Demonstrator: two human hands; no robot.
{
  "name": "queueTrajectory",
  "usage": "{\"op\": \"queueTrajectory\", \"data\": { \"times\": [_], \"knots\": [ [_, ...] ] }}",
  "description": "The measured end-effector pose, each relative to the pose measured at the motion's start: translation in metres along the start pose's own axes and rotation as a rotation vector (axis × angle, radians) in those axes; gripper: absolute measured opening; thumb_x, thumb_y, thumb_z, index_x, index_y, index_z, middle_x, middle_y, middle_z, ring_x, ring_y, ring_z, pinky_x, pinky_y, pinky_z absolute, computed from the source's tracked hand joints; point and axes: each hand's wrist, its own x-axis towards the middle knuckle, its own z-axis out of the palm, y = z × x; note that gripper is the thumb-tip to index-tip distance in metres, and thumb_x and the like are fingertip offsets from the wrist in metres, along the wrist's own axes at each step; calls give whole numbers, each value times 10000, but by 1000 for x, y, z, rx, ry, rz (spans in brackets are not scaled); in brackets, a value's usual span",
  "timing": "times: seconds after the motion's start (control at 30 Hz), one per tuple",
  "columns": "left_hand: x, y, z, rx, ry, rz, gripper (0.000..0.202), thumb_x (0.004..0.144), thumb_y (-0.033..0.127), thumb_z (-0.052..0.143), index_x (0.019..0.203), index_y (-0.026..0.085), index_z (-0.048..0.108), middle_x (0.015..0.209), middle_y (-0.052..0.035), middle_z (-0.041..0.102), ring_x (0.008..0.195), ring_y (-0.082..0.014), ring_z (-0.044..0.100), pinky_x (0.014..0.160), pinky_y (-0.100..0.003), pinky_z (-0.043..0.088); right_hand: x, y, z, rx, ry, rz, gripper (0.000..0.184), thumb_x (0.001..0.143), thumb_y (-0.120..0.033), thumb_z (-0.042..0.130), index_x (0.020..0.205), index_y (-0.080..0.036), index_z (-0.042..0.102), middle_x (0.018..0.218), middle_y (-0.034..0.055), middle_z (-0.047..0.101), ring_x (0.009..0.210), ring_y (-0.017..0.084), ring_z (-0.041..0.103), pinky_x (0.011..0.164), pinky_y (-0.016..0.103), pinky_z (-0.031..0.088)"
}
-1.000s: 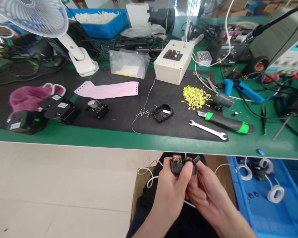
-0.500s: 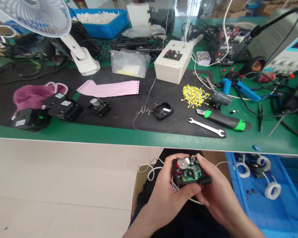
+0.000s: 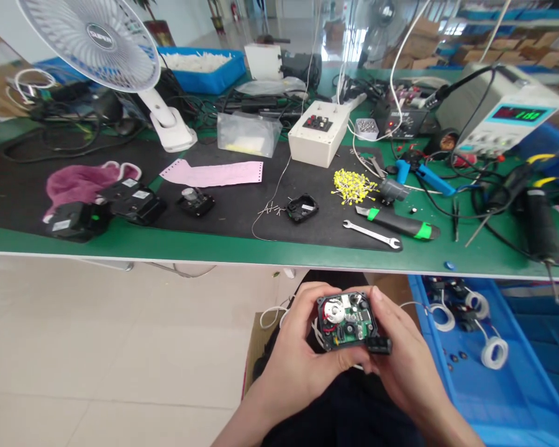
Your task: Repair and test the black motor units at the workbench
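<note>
A small black open device (image 3: 347, 321), with a green circuit board and a round metal part showing inside, is held in my lap below the bench edge. My left hand (image 3: 298, 357) grips its left side, thumb under its lower edge. My right hand (image 3: 403, 363) wraps round its right side, fingers closed on it. A white cord (image 3: 272, 318) trails off below my left hand. On the black mat above lie a black cover shell (image 3: 302, 208), a steel wrench (image 3: 371, 234) and a green-and-black screwdriver (image 3: 398, 222).
The green bench (image 3: 214, 251) carries a pile of yellow parts (image 3: 351, 186), a beige test box (image 3: 317, 132), a white fan (image 3: 116, 56), several black units (image 3: 135, 205) by a purple cloth (image 3: 77, 183), and a power supply (image 3: 503, 118). A blue bin (image 3: 517, 397) with white coils stands at my right.
The device has been turned from edge-on to face up, so its board now shows. The camera has tilted up, showing more of the bench's back. Both hands stay on the device.
</note>
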Motion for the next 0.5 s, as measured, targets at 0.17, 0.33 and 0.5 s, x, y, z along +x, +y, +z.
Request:
{"op": "queueTrajectory", "data": {
  "times": [0.17,0.33,0.5],
  "knots": [
    [-1,6,1,86,-4,77,687,722,278,964,1300,358,600,1278,-32,561,1206,-256,626,1030,-379,520,-3,-5,-2,-41,-60,-49,373,1046,-538,622,1141,-188,711,809,20,629,533,105,495,467,194,398],
    [-4,7,-2,91,-5,25,621,759,323,940,1277,329,598,1256,-38,598,1139,-243,670,991,-372,548,-1,-8,-4,-131,-73,-7,426,1047,-581,599,1186,-186,673,991,60,681,571,119,551,462,209,421],
    [5,8,-16,92,200,-35,557,840,277,868,1299,290,552,1303,-52,628,1165,-220,677,1003,-337,558,7,6,-21,-327,-29,-107,504,1061,-610,584,1314,-174,579,716,5,625,538,136,543,497,210,410]
  ]
}}
